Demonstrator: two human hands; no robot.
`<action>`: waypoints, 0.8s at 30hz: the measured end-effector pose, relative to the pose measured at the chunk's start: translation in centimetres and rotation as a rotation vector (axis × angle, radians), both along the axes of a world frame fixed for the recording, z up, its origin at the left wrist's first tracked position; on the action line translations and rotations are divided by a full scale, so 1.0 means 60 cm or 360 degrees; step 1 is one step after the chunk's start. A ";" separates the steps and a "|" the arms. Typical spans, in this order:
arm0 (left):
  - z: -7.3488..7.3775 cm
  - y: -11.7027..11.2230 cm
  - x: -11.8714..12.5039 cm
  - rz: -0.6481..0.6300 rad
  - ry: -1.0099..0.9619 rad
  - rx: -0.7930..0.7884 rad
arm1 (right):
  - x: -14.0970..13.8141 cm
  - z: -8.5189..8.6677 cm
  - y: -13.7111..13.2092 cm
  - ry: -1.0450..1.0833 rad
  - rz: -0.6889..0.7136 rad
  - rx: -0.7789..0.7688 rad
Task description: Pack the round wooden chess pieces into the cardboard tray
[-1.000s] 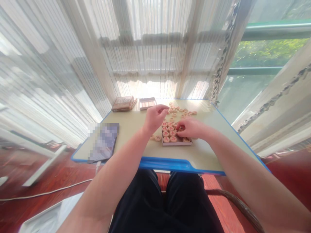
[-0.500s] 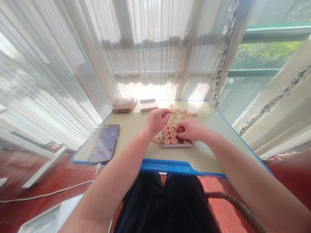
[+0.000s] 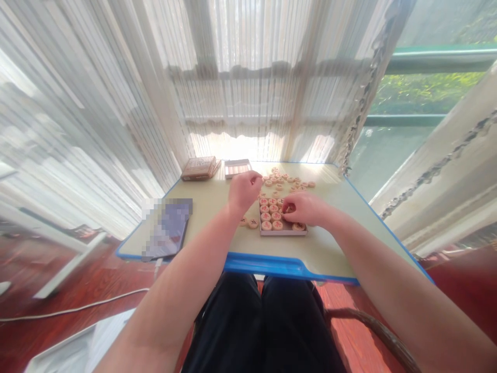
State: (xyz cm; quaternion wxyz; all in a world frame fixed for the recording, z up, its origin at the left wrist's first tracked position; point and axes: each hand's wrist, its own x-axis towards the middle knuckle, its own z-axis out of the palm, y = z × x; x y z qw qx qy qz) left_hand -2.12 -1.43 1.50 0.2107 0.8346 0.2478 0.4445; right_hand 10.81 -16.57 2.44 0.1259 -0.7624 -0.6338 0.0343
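A shallow open box (image 3: pixel 283 233) on the table holds rows of round wooden Chinese chess pieces (image 3: pixel 276 216) marked with red characters. My right hand (image 3: pixel 306 208) reaches over the box's right side, its thumb and fingers closed around a Chinese chess piece (image 3: pixel 288 209) that is mostly covered. Left of and beyond the box hovers my left hand (image 3: pixel 244 191), fingers curled together; whatever they hold, if anything, is hidden. Loose pieces (image 3: pixel 279 180) lie scattered past the box. Two more with dark characters, including one loose piece (image 3: pixel 253 223), rest under my left forearm.
A second shallow box (image 3: pixel 237 168) and a stack of brown boxes (image 3: pixel 199 168) stand at the table's far left. A tablet-like device (image 3: pixel 171 228) with a cable lies on the left. Blue edging (image 3: pixel 267 265) borders the table; sheer curtains (image 3: pixel 248 93) hang behind.
My left hand has drawn back to the left from the loose pieces, uncovering some of them and pieces in the box. My right hand stays almost still over the box.
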 end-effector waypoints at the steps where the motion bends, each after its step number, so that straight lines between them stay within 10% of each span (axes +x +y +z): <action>1: 0.001 -0.001 0.000 -0.0003 0.0004 -0.0003 | 0.001 -0.001 0.000 -0.0004 0.0000 0.0005; 12: -0.004 0.002 -0.002 -0.0013 0.0340 0.0058 | 0.004 0.006 -0.001 0.0081 -0.0059 0.0076; 24: -0.036 0.026 0.007 -0.0219 0.0971 -0.0080 | 0.111 -0.047 0.023 0.0147 -0.0902 0.0302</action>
